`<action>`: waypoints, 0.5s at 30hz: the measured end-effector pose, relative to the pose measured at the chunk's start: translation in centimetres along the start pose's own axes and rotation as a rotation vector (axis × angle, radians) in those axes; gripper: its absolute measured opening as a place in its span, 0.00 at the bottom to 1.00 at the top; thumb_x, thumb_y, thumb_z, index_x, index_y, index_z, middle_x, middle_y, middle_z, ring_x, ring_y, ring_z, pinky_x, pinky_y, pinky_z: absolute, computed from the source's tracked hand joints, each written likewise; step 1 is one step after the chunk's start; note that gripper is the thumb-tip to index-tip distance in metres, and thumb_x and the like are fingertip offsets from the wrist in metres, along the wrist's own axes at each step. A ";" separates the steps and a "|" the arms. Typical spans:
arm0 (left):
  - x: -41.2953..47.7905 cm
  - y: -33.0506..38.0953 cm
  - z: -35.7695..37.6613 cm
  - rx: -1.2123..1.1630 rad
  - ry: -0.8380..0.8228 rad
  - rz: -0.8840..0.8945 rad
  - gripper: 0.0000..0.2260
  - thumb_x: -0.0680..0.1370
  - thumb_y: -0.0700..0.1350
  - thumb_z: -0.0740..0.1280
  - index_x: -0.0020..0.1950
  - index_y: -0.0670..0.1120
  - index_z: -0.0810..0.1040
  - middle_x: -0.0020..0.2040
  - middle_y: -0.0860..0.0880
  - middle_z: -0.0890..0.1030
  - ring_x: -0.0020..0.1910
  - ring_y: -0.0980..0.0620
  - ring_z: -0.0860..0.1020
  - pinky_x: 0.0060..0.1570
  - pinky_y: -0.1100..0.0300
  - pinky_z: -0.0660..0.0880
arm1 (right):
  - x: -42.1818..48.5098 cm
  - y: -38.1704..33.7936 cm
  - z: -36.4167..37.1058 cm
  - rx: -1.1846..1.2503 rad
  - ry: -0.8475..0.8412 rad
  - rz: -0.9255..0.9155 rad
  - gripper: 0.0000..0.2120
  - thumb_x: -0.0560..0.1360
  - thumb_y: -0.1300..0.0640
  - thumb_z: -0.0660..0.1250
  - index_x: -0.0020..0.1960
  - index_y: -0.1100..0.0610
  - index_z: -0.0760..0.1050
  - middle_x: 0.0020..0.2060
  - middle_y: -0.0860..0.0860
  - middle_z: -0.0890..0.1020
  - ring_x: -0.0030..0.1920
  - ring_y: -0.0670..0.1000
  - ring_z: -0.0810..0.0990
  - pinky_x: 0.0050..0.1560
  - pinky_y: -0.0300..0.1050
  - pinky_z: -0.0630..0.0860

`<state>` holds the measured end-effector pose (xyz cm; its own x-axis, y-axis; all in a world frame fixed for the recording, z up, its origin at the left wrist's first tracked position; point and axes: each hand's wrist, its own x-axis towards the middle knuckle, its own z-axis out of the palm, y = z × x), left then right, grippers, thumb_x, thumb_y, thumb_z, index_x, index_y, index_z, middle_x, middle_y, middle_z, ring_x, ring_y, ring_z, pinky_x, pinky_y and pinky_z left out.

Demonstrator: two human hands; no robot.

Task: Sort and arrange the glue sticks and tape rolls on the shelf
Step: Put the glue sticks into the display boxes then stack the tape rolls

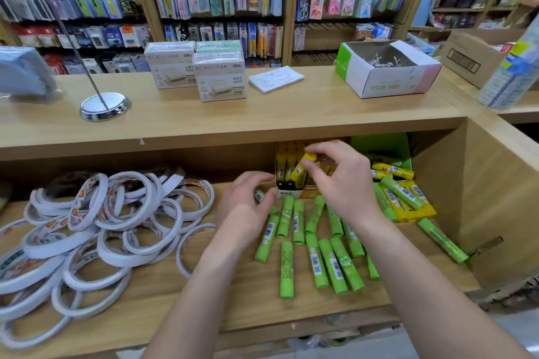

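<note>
Nearest the camera, two bare forearms are seen reaching away over the front edge of the shelf (233,300). To the near left, a loose heap of white tape rolls (96,227) is spread over the shelf board, many overlapping and some tipped on edge. To the near right, the green glue sticks (320,259) are laid flat in a rough fan, their long axes running mostly near to far, below and between the two wrists.

Farther in, the left hand (248,198) is curled round a small stick (259,195), of which only a barcoded end shows between thumb and fingers. The right hand (341,181) is raised a little beyond it, and a yellow glue stick (304,167) is pinched between thumb and fingertips. That stick is held tilted, cap up and base pointing down and left into the open carton (287,192), where other yellow sticks are stood upright. The carton lies just left of and under the right hand, which is judged the nearer one for setting the stick in; its axis would first need to be brought upright.

To the right, a mixed pile (405,201) of yellow and green sticks is lying before a green box (382,146). On the tabletop (262,114) above, white boxes (221,76) and a notepad (275,79) are seen.
</note>
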<state>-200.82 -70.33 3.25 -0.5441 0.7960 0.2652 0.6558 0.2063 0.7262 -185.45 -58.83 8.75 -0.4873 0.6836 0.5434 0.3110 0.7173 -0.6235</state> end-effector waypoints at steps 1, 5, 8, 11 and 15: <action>0.2 -0.2 0.2 0.074 -0.025 0.006 0.10 0.79 0.51 0.68 0.60 0.55 0.82 0.59 0.59 0.80 0.60 0.54 0.77 0.59 0.55 0.73 | 0.0 0.3 0.4 -0.050 -0.009 -0.029 0.08 0.74 0.60 0.75 0.53 0.55 0.83 0.48 0.49 0.83 0.48 0.47 0.82 0.52 0.44 0.79; 0.0 -0.7 1.3 0.164 -0.092 0.057 0.16 0.78 0.57 0.61 0.62 0.56 0.81 0.62 0.59 0.81 0.62 0.52 0.77 0.64 0.50 0.70 | -0.4 2.0 2.3 -0.147 -0.057 -0.113 0.08 0.76 0.58 0.73 0.54 0.58 0.82 0.48 0.51 0.83 0.49 0.52 0.82 0.51 0.51 0.80; -0.1 -1.0 1.6 0.190 -0.079 0.074 0.18 0.78 0.57 0.59 0.63 0.57 0.81 0.62 0.60 0.80 0.62 0.54 0.76 0.64 0.52 0.68 | -0.6 2.8 3.1 -0.242 -0.043 -0.159 0.07 0.76 0.55 0.73 0.53 0.56 0.83 0.48 0.49 0.84 0.50 0.53 0.79 0.51 0.50 0.77; -0.1 -1.0 1.5 0.171 -0.076 0.075 0.17 0.79 0.57 0.59 0.64 0.57 0.81 0.63 0.61 0.80 0.63 0.55 0.75 0.65 0.53 0.67 | -0.4 3.0 3.4 -0.294 -0.010 -0.203 0.07 0.76 0.54 0.73 0.52 0.55 0.83 0.46 0.48 0.84 0.49 0.52 0.77 0.50 0.46 0.75; -0.1 -1.1 1.6 0.149 -0.071 0.066 0.17 0.78 0.56 0.60 0.63 0.57 0.81 0.62 0.61 0.80 0.63 0.56 0.75 0.66 0.51 0.68 | -0.3 3.2 3.6 -0.319 0.013 -0.230 0.07 0.75 0.53 0.74 0.51 0.54 0.84 0.46 0.48 0.82 0.47 0.52 0.75 0.46 0.45 0.74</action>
<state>-200.69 -69.70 1.39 -0.4621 0.8478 0.2600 0.7620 0.2297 0.6054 -187.25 -57.24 4.52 -0.5642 0.5003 0.6568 0.4341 0.8564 -0.2795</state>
